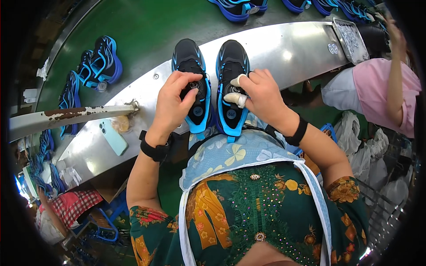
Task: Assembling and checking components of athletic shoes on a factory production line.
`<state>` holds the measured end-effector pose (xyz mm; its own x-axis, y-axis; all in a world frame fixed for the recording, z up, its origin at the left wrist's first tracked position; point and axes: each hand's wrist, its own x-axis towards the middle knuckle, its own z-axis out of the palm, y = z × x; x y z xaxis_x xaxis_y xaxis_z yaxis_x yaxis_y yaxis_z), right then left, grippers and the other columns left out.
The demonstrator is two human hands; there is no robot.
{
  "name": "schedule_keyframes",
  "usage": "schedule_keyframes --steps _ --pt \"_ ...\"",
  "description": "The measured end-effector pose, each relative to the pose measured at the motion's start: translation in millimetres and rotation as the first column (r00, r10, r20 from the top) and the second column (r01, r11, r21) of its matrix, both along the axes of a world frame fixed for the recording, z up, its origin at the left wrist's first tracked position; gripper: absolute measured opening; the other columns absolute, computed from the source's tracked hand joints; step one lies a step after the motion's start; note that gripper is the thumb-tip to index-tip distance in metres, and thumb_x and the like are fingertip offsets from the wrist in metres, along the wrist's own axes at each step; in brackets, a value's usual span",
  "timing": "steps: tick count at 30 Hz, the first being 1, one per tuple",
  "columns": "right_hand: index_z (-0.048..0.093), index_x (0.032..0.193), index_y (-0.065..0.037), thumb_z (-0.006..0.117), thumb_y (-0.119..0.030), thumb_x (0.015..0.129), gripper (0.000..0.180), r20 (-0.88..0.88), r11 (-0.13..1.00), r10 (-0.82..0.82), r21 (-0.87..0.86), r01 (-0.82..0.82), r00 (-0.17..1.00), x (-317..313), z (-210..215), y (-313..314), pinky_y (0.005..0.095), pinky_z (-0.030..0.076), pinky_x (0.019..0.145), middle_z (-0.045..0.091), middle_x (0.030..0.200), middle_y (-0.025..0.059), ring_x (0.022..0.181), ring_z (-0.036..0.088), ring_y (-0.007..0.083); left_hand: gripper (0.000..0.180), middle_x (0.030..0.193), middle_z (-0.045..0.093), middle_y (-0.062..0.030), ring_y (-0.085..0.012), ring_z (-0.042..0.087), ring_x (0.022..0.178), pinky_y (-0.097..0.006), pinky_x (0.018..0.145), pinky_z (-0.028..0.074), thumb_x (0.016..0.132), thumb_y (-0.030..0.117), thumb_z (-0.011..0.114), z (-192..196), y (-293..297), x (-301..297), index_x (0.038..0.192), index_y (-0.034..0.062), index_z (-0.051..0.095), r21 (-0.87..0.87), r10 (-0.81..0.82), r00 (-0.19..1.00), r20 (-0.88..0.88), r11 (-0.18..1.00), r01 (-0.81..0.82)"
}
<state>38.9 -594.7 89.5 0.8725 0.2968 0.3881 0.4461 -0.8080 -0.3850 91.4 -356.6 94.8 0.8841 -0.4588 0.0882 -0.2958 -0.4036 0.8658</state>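
Two black sneakers with bright blue trim stand side by side in front of me, toes pointing away: the left sneaker (188,51) and the right sneaker (232,52). Each has a round dial on its tongue and a round sticker on its insole. My left hand (174,99) has its thumb and forefinger curled around the left shoe's dial (194,85). White finger cots cover the thumb and forefinger of my right hand (265,98), which are closed around the right shoe's dial (235,90). The heels of both shoes reach over the metal ledge's near edge, above my apron.
A curved metal ledge (284,48) borders a green belt (146,22) carrying more blue-black sneakers (104,60). At left are a worn metal bar (71,116) and a pale green phone (114,136). A tray of small parts (350,40) lies far right, near a co-worker in pink (386,91).
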Motion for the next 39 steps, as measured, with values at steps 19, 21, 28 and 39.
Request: schedule_keyframes --steps 19,21,28,39 --pt "0.062 0.085 -0.010 0.078 -0.030 0.071 0.029 -0.032 0.998 -0.048 0.042 0.049 0.998 -3 -4 -6 0.0382 0.037 0.078 0.052 0.071 0.0051 0.077 0.051 0.0256 0.038 0.104 0.058 -0.0064 -0.0156 0.050 0.087 -0.026 0.082 0.042 0.079 0.001 0.065 -10 -15 -5 0.116 0.0063 0.064 0.079 0.247 0.966 0.075 0.964 -0.253" --pt "0.064 0.087 -0.010 0.078 -0.028 0.072 0.027 -0.044 0.996 -0.070 0.048 0.072 0.997 -2 -3 -7 0.0390 0.037 0.079 0.053 0.072 0.0056 0.077 0.051 0.0260 0.039 0.106 0.059 -0.0084 -0.0194 0.055 0.092 -0.028 0.083 0.044 0.078 0.002 0.065 -13 -9 -1 0.116 0.0064 0.064 0.014 0.164 0.986 0.005 0.986 -0.164" --pt "0.068 0.094 -0.011 0.074 -0.019 0.079 0.018 -0.196 0.990 0.065 0.134 -0.039 0.978 25 11 -21 0.0381 0.036 0.081 0.053 0.073 0.0070 0.077 0.051 0.0277 0.045 0.112 0.059 -0.0054 -0.0163 0.054 0.102 -0.028 0.088 0.039 0.079 0.002 0.064 -1 -10 5 0.124 0.0063 0.060 -0.026 0.096 0.994 0.043 0.995 -0.095" --pt "0.068 0.095 -0.013 0.069 -0.019 0.083 0.013 -0.182 0.985 0.162 0.091 -0.148 0.970 66 17 -16 0.0391 0.037 0.081 0.055 0.071 0.0071 0.076 0.052 0.0276 0.052 0.111 0.058 -0.0066 -0.0202 0.052 0.113 -0.032 0.096 0.039 0.078 0.002 0.065 -12 -1 16 0.129 0.0059 0.056 -0.187 -0.052 0.964 -0.260 0.982 0.002"
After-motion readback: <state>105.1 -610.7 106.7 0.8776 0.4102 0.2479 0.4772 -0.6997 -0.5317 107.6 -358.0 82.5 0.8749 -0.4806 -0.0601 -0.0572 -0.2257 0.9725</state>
